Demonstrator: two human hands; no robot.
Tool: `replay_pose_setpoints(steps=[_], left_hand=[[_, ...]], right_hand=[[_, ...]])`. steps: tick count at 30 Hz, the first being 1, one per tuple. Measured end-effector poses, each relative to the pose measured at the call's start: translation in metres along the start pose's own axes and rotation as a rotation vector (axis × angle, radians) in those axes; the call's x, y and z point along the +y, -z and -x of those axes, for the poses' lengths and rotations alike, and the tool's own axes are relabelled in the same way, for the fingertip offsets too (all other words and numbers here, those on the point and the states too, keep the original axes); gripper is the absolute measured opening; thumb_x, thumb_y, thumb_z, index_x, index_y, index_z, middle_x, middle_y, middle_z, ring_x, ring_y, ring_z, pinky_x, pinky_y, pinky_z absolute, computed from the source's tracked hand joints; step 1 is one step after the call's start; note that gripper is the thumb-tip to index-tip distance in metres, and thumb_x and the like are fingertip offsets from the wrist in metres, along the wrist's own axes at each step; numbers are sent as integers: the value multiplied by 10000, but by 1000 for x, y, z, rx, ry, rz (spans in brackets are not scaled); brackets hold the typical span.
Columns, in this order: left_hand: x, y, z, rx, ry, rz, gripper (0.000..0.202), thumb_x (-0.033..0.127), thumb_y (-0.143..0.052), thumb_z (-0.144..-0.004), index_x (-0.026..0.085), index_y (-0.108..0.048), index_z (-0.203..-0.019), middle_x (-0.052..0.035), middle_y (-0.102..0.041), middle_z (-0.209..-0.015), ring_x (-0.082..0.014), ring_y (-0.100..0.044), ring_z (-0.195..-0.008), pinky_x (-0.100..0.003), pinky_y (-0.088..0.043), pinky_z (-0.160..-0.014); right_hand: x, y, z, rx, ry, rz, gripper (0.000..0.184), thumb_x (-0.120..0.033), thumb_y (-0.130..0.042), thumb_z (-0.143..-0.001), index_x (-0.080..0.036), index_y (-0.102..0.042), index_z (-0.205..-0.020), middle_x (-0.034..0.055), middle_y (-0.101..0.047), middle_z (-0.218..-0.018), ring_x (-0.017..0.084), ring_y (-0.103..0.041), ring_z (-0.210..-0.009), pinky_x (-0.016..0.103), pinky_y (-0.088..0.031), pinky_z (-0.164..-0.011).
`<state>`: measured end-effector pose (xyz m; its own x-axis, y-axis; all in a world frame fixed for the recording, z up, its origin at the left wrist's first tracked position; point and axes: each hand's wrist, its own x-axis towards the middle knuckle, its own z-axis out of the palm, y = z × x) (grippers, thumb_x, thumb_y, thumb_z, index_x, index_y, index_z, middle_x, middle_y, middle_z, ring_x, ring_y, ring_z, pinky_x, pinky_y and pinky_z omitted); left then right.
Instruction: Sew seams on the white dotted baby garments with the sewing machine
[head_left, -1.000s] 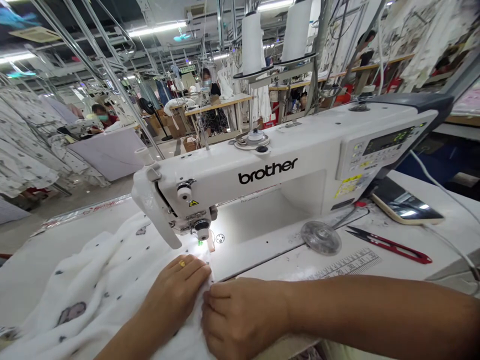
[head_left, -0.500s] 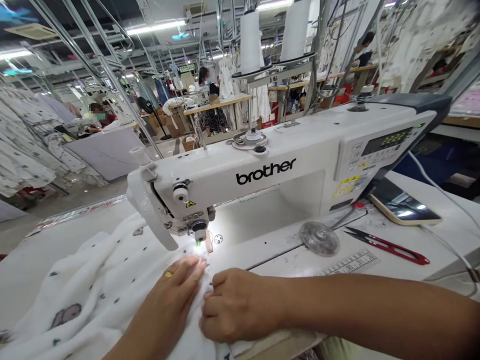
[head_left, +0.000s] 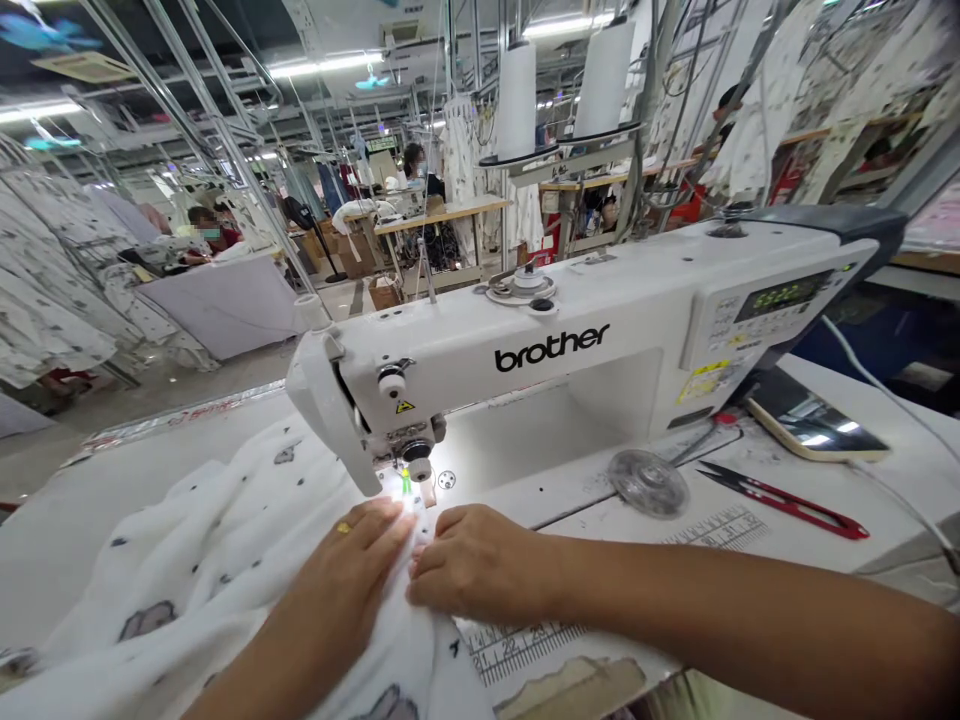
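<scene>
A white cloth with small dark motifs (head_left: 247,540) lies across the left of the table and runs under the head of a white sewing machine (head_left: 480,360). My left hand (head_left: 360,555), a ring on one finger, rests flat on the cloth just in front of the lit needle area, its fingers stretched out. Beside it, my right hand (head_left: 480,565) pinches the cloth's right edge between curled fingers. The presser foot and needle are mostly hidden by the machine head, and a small green piece (head_left: 406,481) shows there.
Right of my hands lie a clear round disc (head_left: 649,484), red-handled thread snips (head_left: 787,502) and a phone (head_left: 817,415) with a cable. A printed ruler (head_left: 525,645) marks the table's front. Thread cones (head_left: 517,100) stand behind the machine. Co-workers sit at tables farther back.
My right hand has shifted slightly up toward the needle with the cloth edge, uncovering the ruler at the front. The left hand stays on the cloth. The view has moved a little.
</scene>
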<state>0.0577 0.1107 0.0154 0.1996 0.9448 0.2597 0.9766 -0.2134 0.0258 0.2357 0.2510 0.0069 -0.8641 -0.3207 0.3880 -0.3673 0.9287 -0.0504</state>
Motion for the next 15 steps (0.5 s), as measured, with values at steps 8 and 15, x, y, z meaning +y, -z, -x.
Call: replay_pose_setpoints(steps=[8, 15], left_hand=[[-16, -8, -9, -23, 114, 144, 350, 108, -406, -935, 225, -578, -1216, -71, -691, -1158, -239, -618, -1168, -448, -541, -995], [-12, -8, -4, 76, 77, 120, 391, 96, -398, -913, 221, -621, -1209, -70, -665, -1224, -231, -620, -1141, -414, -544, -986]], right_hand=[[8, 0, -8, -6, -179, -112, 164, -70, -573, -893, -192, -676, -851, -26, -701, -813, 99, -620, -753, 234, -430, -795], [11, -3, -9, 26, -210, -139, 158, -81, -589, -891, -190, -702, -908, -13, -719, -840, 112, -642, -777, 239, -439, -808]])
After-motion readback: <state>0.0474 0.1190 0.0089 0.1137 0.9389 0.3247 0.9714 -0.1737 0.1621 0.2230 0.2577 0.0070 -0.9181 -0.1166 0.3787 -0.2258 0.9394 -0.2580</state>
